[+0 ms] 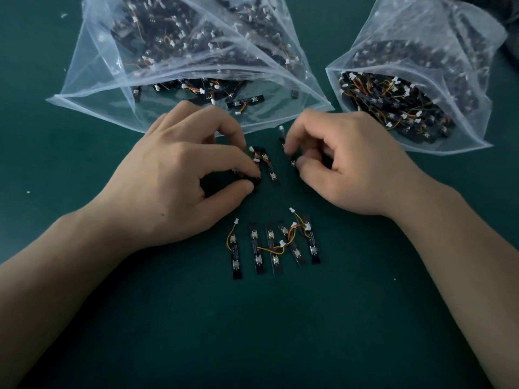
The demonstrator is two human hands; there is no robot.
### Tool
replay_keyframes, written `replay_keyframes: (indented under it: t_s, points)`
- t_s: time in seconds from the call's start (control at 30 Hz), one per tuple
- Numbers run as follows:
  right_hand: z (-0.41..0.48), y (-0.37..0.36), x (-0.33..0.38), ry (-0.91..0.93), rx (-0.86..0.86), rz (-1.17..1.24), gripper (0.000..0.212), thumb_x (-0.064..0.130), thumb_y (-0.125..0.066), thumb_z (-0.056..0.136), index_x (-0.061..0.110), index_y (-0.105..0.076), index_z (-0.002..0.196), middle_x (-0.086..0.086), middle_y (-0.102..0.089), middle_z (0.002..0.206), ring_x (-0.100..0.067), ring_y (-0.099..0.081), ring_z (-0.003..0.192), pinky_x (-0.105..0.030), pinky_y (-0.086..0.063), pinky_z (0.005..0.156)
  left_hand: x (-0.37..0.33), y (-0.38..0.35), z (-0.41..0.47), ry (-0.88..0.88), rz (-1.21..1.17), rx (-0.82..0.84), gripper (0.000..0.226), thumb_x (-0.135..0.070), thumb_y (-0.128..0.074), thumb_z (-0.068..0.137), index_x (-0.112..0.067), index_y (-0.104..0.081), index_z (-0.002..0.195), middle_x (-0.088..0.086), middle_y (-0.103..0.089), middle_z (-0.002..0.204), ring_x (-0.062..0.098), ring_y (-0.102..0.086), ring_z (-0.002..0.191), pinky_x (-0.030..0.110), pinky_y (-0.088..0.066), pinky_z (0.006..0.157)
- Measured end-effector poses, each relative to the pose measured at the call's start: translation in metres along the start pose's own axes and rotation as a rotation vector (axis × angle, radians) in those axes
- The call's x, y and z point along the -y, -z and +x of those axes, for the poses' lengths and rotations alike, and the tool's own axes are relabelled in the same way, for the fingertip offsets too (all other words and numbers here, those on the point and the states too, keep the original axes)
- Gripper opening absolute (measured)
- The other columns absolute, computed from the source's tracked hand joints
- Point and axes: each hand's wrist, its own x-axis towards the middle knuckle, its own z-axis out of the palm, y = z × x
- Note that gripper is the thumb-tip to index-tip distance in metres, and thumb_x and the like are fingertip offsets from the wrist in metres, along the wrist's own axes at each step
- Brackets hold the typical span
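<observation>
Small black circuit strips with white buttons and orange-yellow wires lie on a green mat (252, 332). My left hand (179, 181) pinches a black strip (254, 182) between thumb and forefinger, most of it hidden under the fingers. My right hand (345, 164) pinches another strip (290, 157) near its white connector. Between the hands lies a loose strip (271, 169). Below the hands, several strips (273, 248) are laid side by side in a row, their wires tangled across them.
Two clear plastic bags full of the same strips lie open toward me: a large bag (185, 66) at the back left, a smaller bag (415, 88) at the back right. Small white specks dot the mat.
</observation>
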Motion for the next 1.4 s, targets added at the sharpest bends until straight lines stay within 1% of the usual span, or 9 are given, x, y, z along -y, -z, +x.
replay_keyframes:
  t_s: [0.13,0.37,0.47,0.57,0.7,0.8,0.97,1.17,1.4]
  points:
    - [-0.0002,0.0,-0.0006,0.021,0.006,-0.004,0.011,0.021,-0.067,0.086,0.026,-0.073,0.094,0.01,-0.062,0.074,-0.007,-0.056,0.068,-0.029,-0.044,0.06,-0.0006,0.0007,0.0,0.003,0.001,0.007,0.019,-0.04,-0.072,0.094,-0.026,-0.082,0.101,-0.003,-0.062,0.116,0.025,-0.051,0.1,0.053,-0.048,0.094]
    - [-0.0014,-0.0027,0.0003,0.072,0.017,0.043,0.011,0.025,-0.071,0.087,0.027,-0.075,0.097,0.015,-0.063,0.078,-0.006,-0.059,0.072,-0.026,-0.042,0.063,-0.0024,0.002,0.001,0.026,-0.039,-0.006,0.013,-0.036,-0.075,0.092,-0.024,-0.079,0.089,-0.004,-0.062,0.112,0.028,-0.053,0.097,0.046,-0.046,0.093]
    - [-0.0009,-0.0018,0.0004,0.082,0.025,0.03,0.025,0.026,-0.072,0.088,0.028,-0.076,0.113,0.012,-0.061,0.077,-0.004,-0.054,0.068,-0.028,-0.04,0.062,-0.0026,0.0027,0.0018,0.053,-0.032,-0.011,0.014,-0.033,-0.077,0.088,-0.022,-0.077,0.098,-0.004,-0.062,0.113,0.028,-0.055,0.101,0.047,-0.046,0.096]
    - [-0.0004,-0.0017,0.0007,0.112,0.038,0.014,0.025,0.025,-0.071,0.091,0.028,-0.078,0.114,0.01,-0.061,0.079,-0.007,-0.056,0.072,-0.037,-0.048,0.064,-0.0026,0.0044,0.0026,0.071,-0.05,0.006,0.029,-0.029,-0.077,0.082,-0.022,-0.074,0.11,-0.006,-0.063,0.114,0.028,-0.057,0.105,0.049,-0.046,0.099]
    - [-0.0009,-0.0011,0.0009,0.125,0.044,0.006,0.025,0.024,-0.071,0.09,0.027,-0.078,0.113,0.01,-0.061,0.079,-0.01,-0.056,0.073,-0.041,-0.05,0.064,-0.0031,0.0074,0.0026,0.117,-0.124,0.036,0.052,-0.026,-0.076,0.077,-0.021,-0.065,0.127,-0.013,-0.065,0.111,-0.001,-0.053,0.104,0.022,-0.042,0.096]
    - [-0.0009,-0.0009,0.0014,0.138,0.058,0.0,0.026,0.024,-0.071,0.09,0.027,-0.078,0.115,0.01,-0.059,0.079,-0.01,-0.055,0.073,-0.04,-0.049,0.065,-0.005,0.007,0.0029,0.128,-0.139,0.053,0.055,-0.033,-0.072,0.081,-0.02,-0.062,0.134,-0.017,-0.067,0.116,-0.009,-0.051,0.103,0.011,-0.038,0.092]
    - [-0.0008,-0.0007,0.0013,0.145,0.062,0.002,0.024,0.024,-0.071,0.09,0.026,-0.08,0.112,0.009,-0.06,0.079,-0.011,-0.055,0.073,-0.041,-0.049,0.064,-0.0042,0.0053,0.0034,0.113,-0.123,0.052,0.055,-0.046,-0.067,0.087,-0.021,-0.063,0.136,-0.02,-0.066,0.12,-0.014,-0.048,0.104,0.01,-0.036,0.096]
    - [-0.0015,-0.0014,0.0026,0.136,0.062,0.014,0.017,0.027,-0.072,0.09,0.027,-0.08,0.106,0.009,-0.06,0.078,-0.011,-0.055,0.073,-0.042,-0.049,0.064,-0.0034,0.0044,0.0031,0.081,-0.127,0.033,0.04,-0.03,-0.075,0.087,-0.021,-0.07,0.126,-0.022,-0.066,0.106,-0.008,-0.054,0.095,0.016,-0.044,0.088]
    - [-0.002,-0.0011,0.0038,0.098,0.059,0.02,0.024,0.033,-0.073,0.089,0.027,-0.076,0.112,0.011,-0.059,0.078,-0.005,-0.053,0.07,-0.035,-0.046,0.063,-0.0024,0.0067,0.0022,0.047,-0.191,0.065,0.049,-0.019,-0.076,0.082,-0.02,-0.068,0.13,-0.014,-0.068,0.111,0.001,-0.055,0.093,0.023,-0.047,0.084]
